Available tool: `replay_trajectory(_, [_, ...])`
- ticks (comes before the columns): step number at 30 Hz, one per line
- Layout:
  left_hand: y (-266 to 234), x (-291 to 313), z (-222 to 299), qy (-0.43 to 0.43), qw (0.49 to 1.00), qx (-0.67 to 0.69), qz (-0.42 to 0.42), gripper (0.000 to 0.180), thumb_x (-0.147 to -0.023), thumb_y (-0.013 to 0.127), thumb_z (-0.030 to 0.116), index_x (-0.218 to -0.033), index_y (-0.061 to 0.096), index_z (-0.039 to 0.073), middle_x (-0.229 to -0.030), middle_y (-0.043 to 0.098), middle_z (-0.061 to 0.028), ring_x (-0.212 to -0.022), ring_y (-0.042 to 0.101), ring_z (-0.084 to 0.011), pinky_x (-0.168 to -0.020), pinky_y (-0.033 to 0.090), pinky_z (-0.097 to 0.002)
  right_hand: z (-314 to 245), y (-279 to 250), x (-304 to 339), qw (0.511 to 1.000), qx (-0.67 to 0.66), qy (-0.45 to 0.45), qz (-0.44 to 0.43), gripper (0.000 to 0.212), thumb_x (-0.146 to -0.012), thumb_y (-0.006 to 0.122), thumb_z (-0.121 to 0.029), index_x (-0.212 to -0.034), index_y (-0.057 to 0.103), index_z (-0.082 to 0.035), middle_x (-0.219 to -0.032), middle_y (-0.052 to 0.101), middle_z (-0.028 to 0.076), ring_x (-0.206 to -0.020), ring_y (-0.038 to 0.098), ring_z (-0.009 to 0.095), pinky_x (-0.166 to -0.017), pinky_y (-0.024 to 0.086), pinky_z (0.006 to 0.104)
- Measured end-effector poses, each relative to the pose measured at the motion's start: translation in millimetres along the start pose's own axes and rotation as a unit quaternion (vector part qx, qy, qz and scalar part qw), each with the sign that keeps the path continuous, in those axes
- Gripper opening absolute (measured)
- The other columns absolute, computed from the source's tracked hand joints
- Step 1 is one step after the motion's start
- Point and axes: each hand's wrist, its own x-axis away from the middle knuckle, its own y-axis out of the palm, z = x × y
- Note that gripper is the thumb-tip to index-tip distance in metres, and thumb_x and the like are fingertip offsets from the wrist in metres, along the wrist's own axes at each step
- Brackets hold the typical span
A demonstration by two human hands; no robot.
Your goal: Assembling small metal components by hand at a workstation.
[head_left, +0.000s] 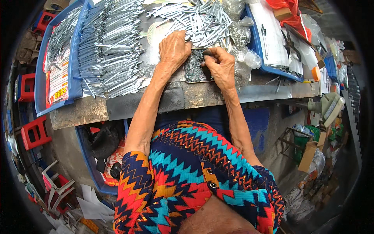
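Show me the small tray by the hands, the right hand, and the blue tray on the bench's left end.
Small tray (199, 82), head view: its near rim.
Right hand (223, 68), head view: back of the hand.
Blue tray (75, 66), head view: its right wall.

On the table (202, 96), a box (198, 81) lies near the front edge, holding small parts (194, 69). Strips (208, 27) lie behind it and to its left, between a left tray (74, 66) and a right tray (280, 75). Stools (36, 132) stand further left.

We record: one blue tray (75, 78), left edge of tabletop (200, 97); silver-grey strips (120, 43) beside it; one shirt (183, 163), zigzagged navy, red, orange, turquoise.
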Motion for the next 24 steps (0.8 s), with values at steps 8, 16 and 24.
replay_trajectory(8, [-36, 20, 9, -0.112, 0.921, 0.373, -0.033, 0.017, -0.075, 0.065, 0.014, -0.082, 0.059, -0.001, -0.067, 0.054, 0.0013, -0.059, 0.048, -0.0069, -0.052, 0.038, -0.0211, -2, -3, -5, 0.978, -0.188, 0.086, 0.006, 0.015, -0.076, 0.061, -0.002, -0.089, 0.058, 0.004, -0.067, 0.057, 0.001, -0.054, 0.051, 0.004, -0.048, 0.038, 0.0160])
replay_trajectory(16, [-31, 52, 10, -0.204, 0.767, 0.597, -0.119, 0.020, -0.076, 0.064, 0.012, -0.093, 0.059, 0.002, -0.067, 0.053, 0.0040, -0.048, 0.038, -0.0012, -0.041, 0.027, -0.0158, 0, 1, -7, 0.964, -0.248, 0.097, -0.019, 0.022, -0.076, 0.063, -0.004, -0.094, 0.055, 0.004, -0.068, 0.057, 0.001, -0.054, 0.051, 0.005, -0.048, 0.038, 0.0162])
replay_trajectory(24, [-25, 57, 7, -0.196, 0.739, 0.631, -0.127, 0.018, -0.079, 0.063, 0.017, -0.086, 0.058, 0.002, -0.062, 0.051, 0.0036, -0.048, 0.038, -0.0009, -0.041, 0.027, -0.0151, -16, 7, -17, 0.940, -0.327, 0.088, -0.040, 0.015, -0.081, 0.061, -0.008, -0.089, 0.054, 0.003, -0.069, 0.057, 0.004, -0.057, 0.051, 0.007, -0.050, 0.040, 0.0182])
